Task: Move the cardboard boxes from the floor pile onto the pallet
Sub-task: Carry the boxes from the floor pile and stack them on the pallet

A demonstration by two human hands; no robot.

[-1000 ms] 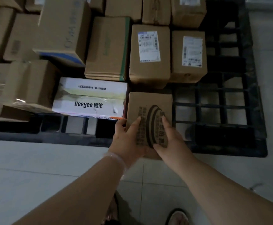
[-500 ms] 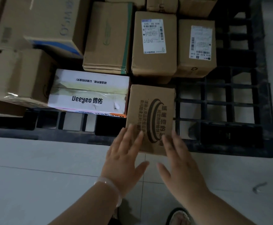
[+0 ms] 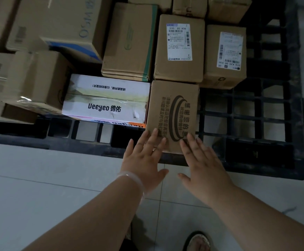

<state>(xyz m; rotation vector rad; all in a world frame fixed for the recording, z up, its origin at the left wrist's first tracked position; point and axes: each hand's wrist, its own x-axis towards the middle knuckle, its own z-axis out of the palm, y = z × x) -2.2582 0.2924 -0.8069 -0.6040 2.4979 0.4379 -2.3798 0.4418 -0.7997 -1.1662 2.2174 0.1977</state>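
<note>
A: Where's the box rn?

B: Printed box [image 3: 173, 113] is on the pallet [image 3: 256, 109], at its near edge abt midway. Left side is flush w/ the white box [image 3: 107, 100], far end against the labelled box [image 3: 179, 48].

A: Hands?

B: Left hand [image 3: 144, 160] & right hand [image 3: 202, 162] are both flat, fingers straight, tips over the box's near end. Grip released on both, nothing clasped. Can't tell if the tips press or just hover.

A: So which step?

B: Looks like the end of the put-down. Box is seated, maybe wants a nudge to square it.

A: Next?

B: Prob take the hands off and turn to the floor pile, which isn't in view; only floor [image 3: 39, 178] tiles show here. Then both hands round another box. Pallet grid shows at the near right corner, beside the printed box, so that's my guess for the next slot. Needs a lift over the near edge, then a slide in against the neighbours.
</note>
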